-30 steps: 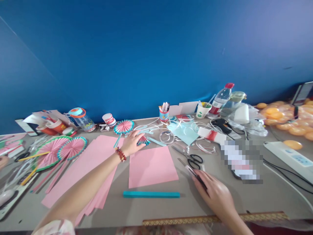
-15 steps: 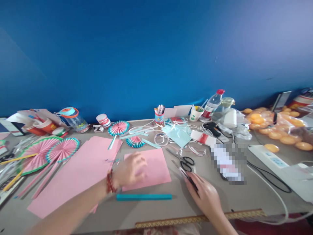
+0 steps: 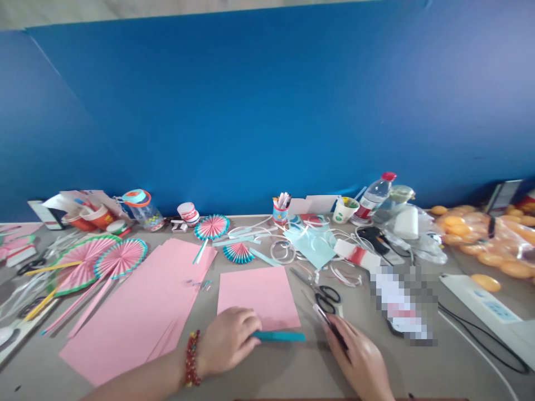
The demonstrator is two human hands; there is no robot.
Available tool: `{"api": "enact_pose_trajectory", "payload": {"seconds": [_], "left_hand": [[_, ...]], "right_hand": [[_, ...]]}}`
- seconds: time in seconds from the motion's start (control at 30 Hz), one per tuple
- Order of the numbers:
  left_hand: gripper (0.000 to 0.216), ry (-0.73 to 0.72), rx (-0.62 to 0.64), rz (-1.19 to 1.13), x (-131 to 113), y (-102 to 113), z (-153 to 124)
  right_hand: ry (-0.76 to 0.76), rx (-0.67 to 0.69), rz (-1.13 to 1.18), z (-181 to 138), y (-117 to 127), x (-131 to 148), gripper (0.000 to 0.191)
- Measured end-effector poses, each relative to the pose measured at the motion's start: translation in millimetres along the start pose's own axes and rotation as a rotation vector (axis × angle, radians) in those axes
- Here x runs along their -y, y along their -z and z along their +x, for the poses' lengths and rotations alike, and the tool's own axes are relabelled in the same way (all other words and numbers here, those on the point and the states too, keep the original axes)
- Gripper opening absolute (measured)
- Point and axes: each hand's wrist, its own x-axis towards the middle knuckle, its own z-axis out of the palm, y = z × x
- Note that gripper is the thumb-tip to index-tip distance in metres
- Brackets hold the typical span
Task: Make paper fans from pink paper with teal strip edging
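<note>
My left hand [image 3: 229,341], with a red bead bracelet at the wrist, has its fingers closed over the left end of a long, straight teal strip [image 3: 281,336]. That strip lies along the near edge of a pink paper sheet [image 3: 258,295]. In my right hand [image 3: 359,353] is a utility knife [image 3: 330,326], its tip pointing away from me and to the left, to the right of the sheet. Black-handled scissors [image 3: 326,299] rest just beyond the knife. Left of the sheet lies a larger stack of pink paper [image 3: 142,312].
Pleated pink paper fans [image 3: 121,258] lie at the left. Pale blue paper scraps [image 3: 315,245] and a glue gun [image 3: 375,236] lie behind the scissors, near a bottle [image 3: 374,197]. A blurred-out phone [image 3: 401,312], a power strip [image 3: 480,295] and bagged orange balls [image 3: 480,234] are at the right.
My left hand has come down from above the pink sheet and taken hold of the teal strip's left end. My right hand keeps the knife. The view has tilted up and shifted left.
</note>
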Motion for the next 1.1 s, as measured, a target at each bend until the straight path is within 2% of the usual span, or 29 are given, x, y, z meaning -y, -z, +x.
{"api": "enact_pose_trajectory", "payload": {"seconds": [0.1, 0.2, 0.3, 0.43, 0.53, 0.67, 0.8, 1.1], "left_hand": [[0.015, 0.111, -0.07, -0.153, 12, 24, 20], [0.01, 0.248, -0.096, -0.344, 28, 39, 38], [0.012, 0.335, -0.08, -0.52, 42, 41, 45], [0.015, 0.342, -0.081, -0.627, 48, 37, 40], [0.014, 0.353, -0.116, -0.603, 47, 39, 35], [0.011, 0.31, -0.198, -0.449, 42, 42, 30], [0.006, 0.299, -0.213, -0.323, 38, 40, 26], [0.005, 0.283, -0.275, -0.249, 30, 45, 20]], "right_hand": [[-0.04, 0.032, 0.016, 0, 1, 1, 0.03], [-0.057, 0.035, 0.027, -1, 1, 1, 0.029], [-0.068, 0.031, 0.04, -3, -1, 0, 0.029], [-0.087, 0.048, 0.047, -3, -1, 0, 0.029], [-0.092, 0.069, 0.046, -2, 0, 0, 0.029], [-0.084, 0.08, 0.059, -1, 0, 0, 0.028], [-0.103, 0.082, 0.044, -1, 1, 1, 0.03], [-0.132, 0.096, 0.055, -3, 0, 0, 0.031]]}}
